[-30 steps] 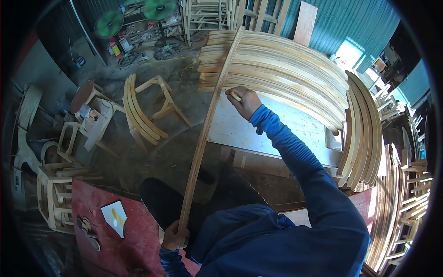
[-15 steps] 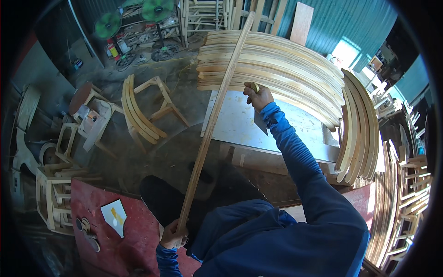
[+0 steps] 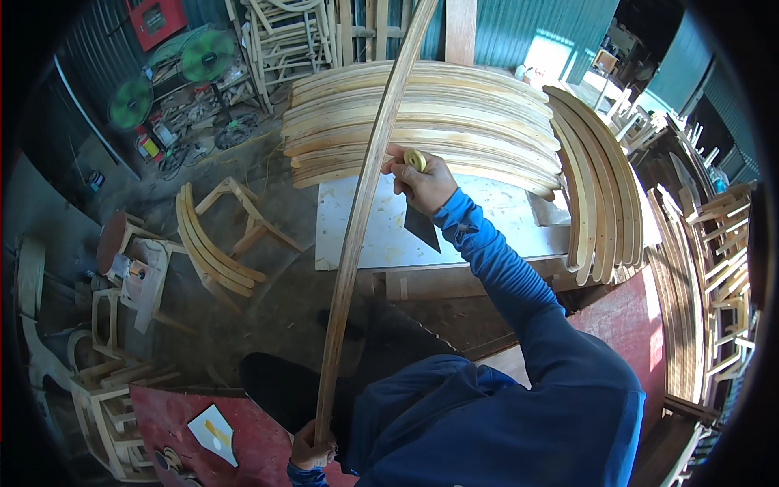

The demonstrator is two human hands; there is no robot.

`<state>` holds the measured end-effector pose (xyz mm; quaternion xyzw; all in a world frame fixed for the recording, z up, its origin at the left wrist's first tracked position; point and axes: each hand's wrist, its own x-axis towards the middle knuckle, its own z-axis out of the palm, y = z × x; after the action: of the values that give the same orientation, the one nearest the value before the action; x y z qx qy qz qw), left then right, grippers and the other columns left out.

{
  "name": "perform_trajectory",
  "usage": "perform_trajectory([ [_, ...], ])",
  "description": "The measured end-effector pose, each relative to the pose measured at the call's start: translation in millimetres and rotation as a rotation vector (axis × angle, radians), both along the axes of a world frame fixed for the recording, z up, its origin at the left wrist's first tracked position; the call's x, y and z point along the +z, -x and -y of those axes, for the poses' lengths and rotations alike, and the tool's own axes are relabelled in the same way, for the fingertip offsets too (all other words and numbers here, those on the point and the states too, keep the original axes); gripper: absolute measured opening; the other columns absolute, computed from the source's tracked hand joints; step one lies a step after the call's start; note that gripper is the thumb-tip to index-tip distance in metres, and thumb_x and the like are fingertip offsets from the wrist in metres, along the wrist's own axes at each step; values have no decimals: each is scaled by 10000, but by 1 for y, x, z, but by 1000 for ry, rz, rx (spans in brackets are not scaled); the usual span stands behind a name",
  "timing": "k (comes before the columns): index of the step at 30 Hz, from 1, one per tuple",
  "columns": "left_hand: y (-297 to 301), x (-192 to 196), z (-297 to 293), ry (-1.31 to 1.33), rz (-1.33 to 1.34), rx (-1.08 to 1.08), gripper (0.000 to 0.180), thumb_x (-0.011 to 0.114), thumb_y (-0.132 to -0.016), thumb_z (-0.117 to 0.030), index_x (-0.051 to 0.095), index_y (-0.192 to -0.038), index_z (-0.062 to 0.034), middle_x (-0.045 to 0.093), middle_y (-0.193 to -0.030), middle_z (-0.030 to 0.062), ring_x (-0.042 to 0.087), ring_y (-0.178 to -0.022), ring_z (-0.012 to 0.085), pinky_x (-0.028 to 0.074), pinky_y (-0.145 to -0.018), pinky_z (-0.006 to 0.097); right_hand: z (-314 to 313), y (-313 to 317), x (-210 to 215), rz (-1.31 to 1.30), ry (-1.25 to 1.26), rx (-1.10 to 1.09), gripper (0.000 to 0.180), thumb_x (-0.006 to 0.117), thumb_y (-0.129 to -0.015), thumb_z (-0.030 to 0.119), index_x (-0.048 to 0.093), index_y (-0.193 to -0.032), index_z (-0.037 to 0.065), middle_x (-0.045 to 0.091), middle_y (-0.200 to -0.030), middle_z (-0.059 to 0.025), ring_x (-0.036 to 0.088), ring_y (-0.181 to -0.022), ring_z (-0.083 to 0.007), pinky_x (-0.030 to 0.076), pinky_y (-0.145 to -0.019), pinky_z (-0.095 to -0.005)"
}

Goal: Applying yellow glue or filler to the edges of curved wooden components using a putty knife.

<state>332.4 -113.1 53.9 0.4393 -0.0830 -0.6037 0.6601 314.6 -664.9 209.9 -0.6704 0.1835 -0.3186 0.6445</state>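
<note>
Just left of my right hand (image 3: 422, 183), clenched on a yellow-handled scraper (image 3: 415, 159), the curved wooden slat (image 3: 357, 235) gripped low by my left hand (image 3: 311, 446) looks only partly scraped.

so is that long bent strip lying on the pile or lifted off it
Lifted. The long bent strip stands steeply on end, left hand gripping its lower end, right hand beside its middle, above the stacked curved pieces.
</note>
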Motion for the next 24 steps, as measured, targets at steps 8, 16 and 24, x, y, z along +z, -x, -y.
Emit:
perform_trajectory([
  [8,-2,-19,-10,-15,-69,53,684,700,-782,39,391,-1393,58,647,-824,124,631,-571,171,518,-491,310,11,10,0,35,-124,-25,335,570,-960,64,581,-1286,-13,690,-927,-51,589,-610,-99,442,-474,-212],
  [16,5,-16,-14,-168,-51,86,702,692,-840,11,360,-1454,-66,553,-738,52,511,-484,122,404,-405,265,7,21,6,118,-118,-13,316,567,-959,42,607,-1268,-10,692,-927,-47,580,-605,-100,455,-508,-214],
  [24,7,-23,-24,-129,-126,92,631,704,-848,1,434,-1410,-89,556,-743,7,533,-545,97,397,-411,251,11,25,-3,111,-122,-7,301,555,-962,38,610,-1254,-6,694,-932,-44,587,-610,-100,448,-503,-209],
])
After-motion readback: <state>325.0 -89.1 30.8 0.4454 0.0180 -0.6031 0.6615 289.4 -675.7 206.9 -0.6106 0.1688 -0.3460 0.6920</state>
